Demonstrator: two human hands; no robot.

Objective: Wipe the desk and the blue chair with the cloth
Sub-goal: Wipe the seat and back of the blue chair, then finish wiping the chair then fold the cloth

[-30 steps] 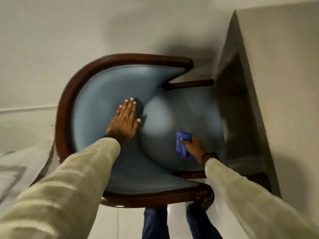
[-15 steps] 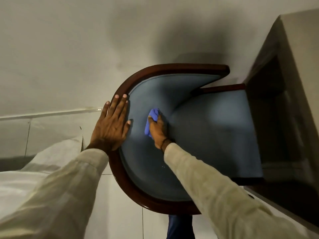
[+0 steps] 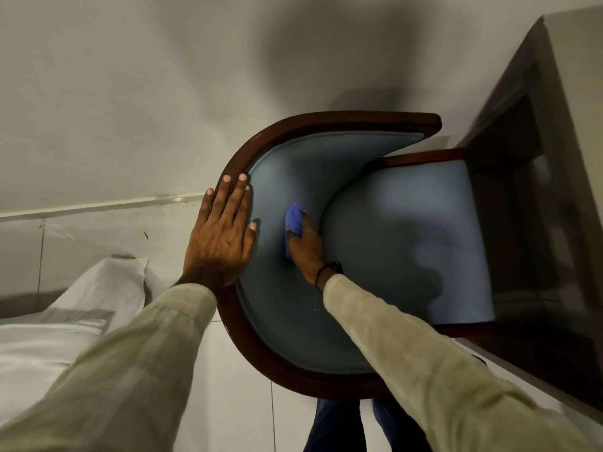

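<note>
A: On the left, a white pillow (image 3: 107,282) is lying on the bed, apart from the work. Next to it, what is the left hand (image 3: 222,236) doing?

B: It is lying flat on the dark wood rim of the chair (image 3: 408,230), at the curved back. The fingers (image 3: 239,194) are straight and only a little spread; the tips are reaching over the rim onto the blue padding. It is holding nothing, I think it is only steadying the chair.

A: And the cloth (image 3: 293,220)?

B: It is bunched under the right hand (image 3: 305,246), pressed on the inside of the blue backrest, just beside the line where the backrest is meeting the seat. The fingers are curling over the cloth and closing on it; how tightly, I cannot tell, because the cloth is hiding the tips.

A: How is the person doing this step well, in your opinion?

B: I would say by keeping the left hand firm, so the chair is not sliding, and by moving the cloth along the curve with even pressure, also into the seam where dust is collecting. A flatter cloth would be covering more padding.

A: And on the right?

B: The desk (image 3: 574,132) is standing there, and the seat front is going under it. No hand is touching it now.
</note>
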